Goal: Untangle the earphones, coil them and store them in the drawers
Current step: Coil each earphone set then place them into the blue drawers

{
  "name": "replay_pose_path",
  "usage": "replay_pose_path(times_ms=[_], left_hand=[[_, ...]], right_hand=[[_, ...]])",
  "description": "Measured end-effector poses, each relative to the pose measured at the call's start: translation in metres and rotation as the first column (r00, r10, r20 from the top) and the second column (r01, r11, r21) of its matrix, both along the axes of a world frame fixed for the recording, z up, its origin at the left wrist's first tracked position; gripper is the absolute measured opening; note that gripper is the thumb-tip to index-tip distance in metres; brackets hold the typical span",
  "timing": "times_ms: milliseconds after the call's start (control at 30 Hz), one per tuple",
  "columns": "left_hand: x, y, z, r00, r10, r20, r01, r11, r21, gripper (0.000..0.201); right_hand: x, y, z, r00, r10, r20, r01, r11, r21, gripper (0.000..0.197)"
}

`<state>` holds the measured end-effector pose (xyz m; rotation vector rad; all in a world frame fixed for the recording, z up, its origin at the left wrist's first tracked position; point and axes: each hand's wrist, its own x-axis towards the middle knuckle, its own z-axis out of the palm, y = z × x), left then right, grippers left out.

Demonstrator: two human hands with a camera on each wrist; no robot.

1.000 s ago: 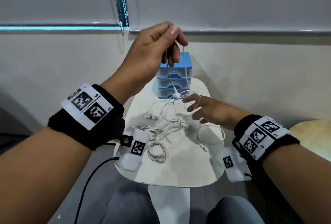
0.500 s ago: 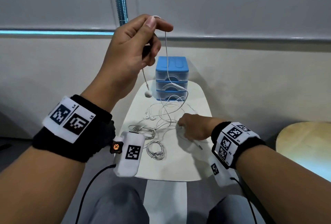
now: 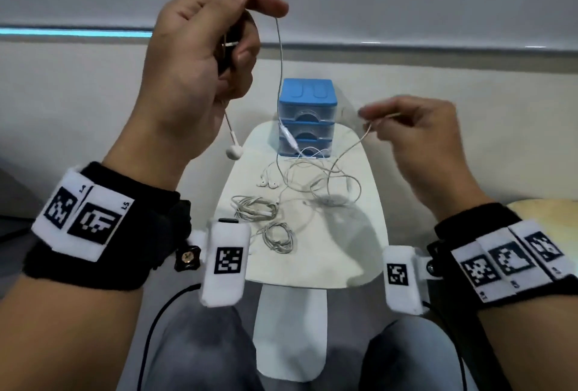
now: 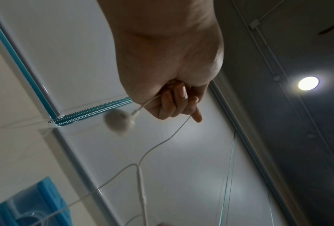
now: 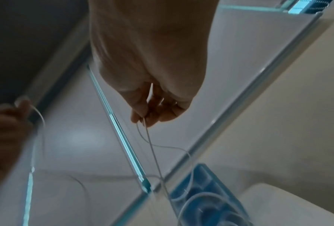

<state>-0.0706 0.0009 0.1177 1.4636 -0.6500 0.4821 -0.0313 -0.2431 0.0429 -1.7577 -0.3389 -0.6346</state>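
Observation:
My left hand (image 3: 200,46) is raised high and pinches a white earphone cable (image 3: 281,56) between thumb and forefinger. One earbud (image 3: 234,151) dangles below that hand (image 4: 174,100), blurred in the left wrist view as a pale earbud (image 4: 116,121). The inline remote (image 3: 289,138) hangs in front of the blue drawer unit (image 3: 308,117). My right hand (image 3: 419,131) is lifted right of the drawers and pinches another stretch of the same cable (image 5: 148,134). The cable's slack lies tangled (image 3: 319,184) on the white table (image 3: 353,253).
Two coiled earphone bundles (image 3: 253,209) (image 3: 278,238) and a loose pair of earbuds (image 3: 268,183) lie on the table's left half. A second, wooden table (image 3: 550,209) shows at the right edge. A wall and window blind stand behind the drawers.
My right hand rose from the table, pinching the cable, and now holds it up right of the drawers. My left hand stayed raised with the cable, the earbud still dangling.

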Motion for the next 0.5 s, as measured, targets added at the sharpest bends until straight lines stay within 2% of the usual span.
replay_pose_path(times_ms=[100,167,267,333,400,467,500], left_hand=[[-0.007,0.002,-0.009,1.0,-0.018,-0.02,0.018,0.999,-0.028,0.03],[-0.009,0.002,-0.02,0.994,-0.002,-0.111,0.0,1.0,-0.019,0.03],[-0.012,0.003,-0.042,0.958,0.083,-0.274,-0.039,0.986,0.163,0.026],[-0.015,0.0,-0.058,0.921,0.164,-0.352,-0.03,0.934,0.356,0.025],[-0.019,-0.006,-0.074,0.889,0.277,-0.366,-0.031,0.831,0.555,0.026],[-0.022,-0.015,-0.085,0.867,0.359,-0.346,-0.039,0.74,0.672,0.027],[-0.024,-0.019,-0.09,0.858,0.382,-0.343,-0.038,0.714,0.699,0.039]], right_hand=[[-0.024,-0.004,0.024,0.992,0.021,0.125,-0.037,0.991,0.129,0.025],[-0.035,-0.003,0.036,0.982,0.076,0.17,-0.103,0.982,0.158,0.021],[-0.046,-0.001,0.046,0.964,0.159,0.215,-0.195,0.969,0.155,0.016],[-0.052,0.002,0.049,0.957,0.186,0.223,-0.22,0.965,0.142,0.016],[-0.057,0.009,0.05,0.953,0.209,0.221,-0.239,0.964,0.117,0.016],[-0.06,0.017,0.049,0.947,0.229,0.224,-0.254,0.963,0.09,0.015],[-0.061,0.022,0.049,0.946,0.236,0.223,-0.261,0.962,0.087,0.015]])
